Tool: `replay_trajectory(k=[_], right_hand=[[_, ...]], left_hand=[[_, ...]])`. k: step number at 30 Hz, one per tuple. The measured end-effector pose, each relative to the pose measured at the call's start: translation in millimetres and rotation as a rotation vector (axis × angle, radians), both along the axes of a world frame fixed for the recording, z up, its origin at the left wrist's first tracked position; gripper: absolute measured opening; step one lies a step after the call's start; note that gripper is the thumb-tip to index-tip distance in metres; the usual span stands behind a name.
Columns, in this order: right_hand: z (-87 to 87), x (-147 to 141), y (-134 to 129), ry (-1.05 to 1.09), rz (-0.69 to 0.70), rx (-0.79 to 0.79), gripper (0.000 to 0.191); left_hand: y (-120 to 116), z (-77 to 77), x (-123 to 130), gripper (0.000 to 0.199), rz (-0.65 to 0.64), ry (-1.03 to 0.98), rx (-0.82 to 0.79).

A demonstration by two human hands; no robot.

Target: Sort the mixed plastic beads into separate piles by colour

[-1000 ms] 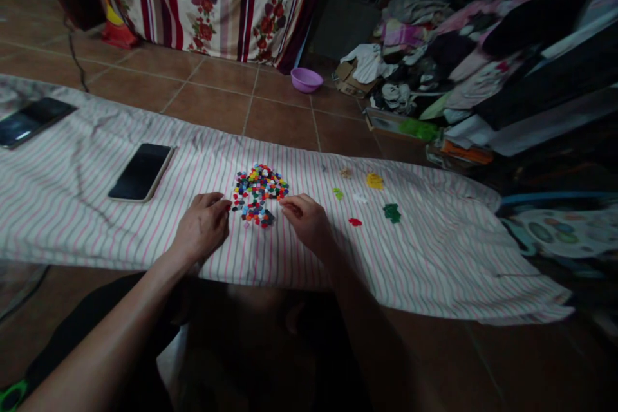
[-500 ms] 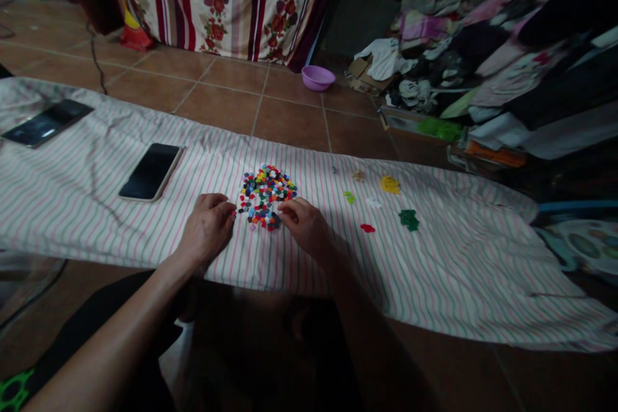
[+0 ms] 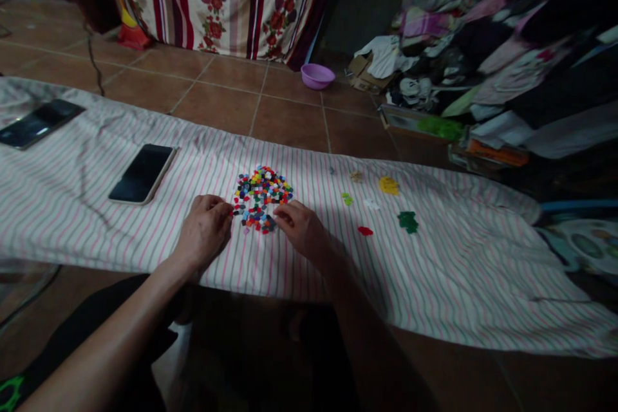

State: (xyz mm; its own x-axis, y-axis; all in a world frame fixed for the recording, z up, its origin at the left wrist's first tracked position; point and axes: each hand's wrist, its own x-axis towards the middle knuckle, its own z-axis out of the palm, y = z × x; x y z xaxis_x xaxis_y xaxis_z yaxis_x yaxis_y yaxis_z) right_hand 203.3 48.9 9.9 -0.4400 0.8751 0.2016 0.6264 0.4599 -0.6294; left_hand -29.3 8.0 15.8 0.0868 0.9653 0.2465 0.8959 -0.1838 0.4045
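Note:
A heap of small, many-coloured cube-like pieces [image 3: 263, 190] lies on a striped cloth [image 3: 299, 270]. At the heap's left edge is my left hand [image 3: 205, 225], fingers curled together; a speck of red shows by its fingertips, too small to name. My right hand [image 3: 302, 225] reaches the lower right edge of the heap with thumb and forefinger pinched; what is between them is hidden. To the right lie sorted little groups: yellow pieces [image 3: 389, 185], dark green pieces [image 3: 408, 222], red pieces [image 3: 365, 231], lime green pieces [image 3: 347, 198], white pieces [image 3: 371, 204] and beige pieces [image 3: 356, 177].
A phone [image 3: 142, 174] lies left of the heap, and a second dark phone [image 3: 41, 123] farther left. Beyond the cloth, a purple basin [image 3: 317, 77] stands on the tiled floor. Clothes and boxes pile up at the back right.
The view has shifted slightly, so the cloth's contents appear a little farther left. Both hands stay at the heap's edges with nearly the same finger poses.

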Motion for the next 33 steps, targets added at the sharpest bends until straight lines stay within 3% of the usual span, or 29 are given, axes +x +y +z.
replay_trajectory(k=[9,15,23,33], right_hand=[[0.4,-0.7,-4.4,-0.025,0.014,0.023,0.009],[2.5,-0.4,-5.1,-0.041,0.034,0.018,0.01],[3.4,-1.3,-6.1,-0.05,0.039,0.029,0.01],[-3.7,2.3,-4.6,-0.003,0.034,0.004,0.011]], left_hand=[[0.0,4.3,8.1,0.03,-0.065,-0.042,0.052],[3.1,-0.9,9.4,0.029,-0.107,0.005,0.062],[8.5,-7.7,12.4,0.022,-0.096,0.028,0.154],[8.9,-4.6,15.8,0.023,-0.08,0.05,0.107]])
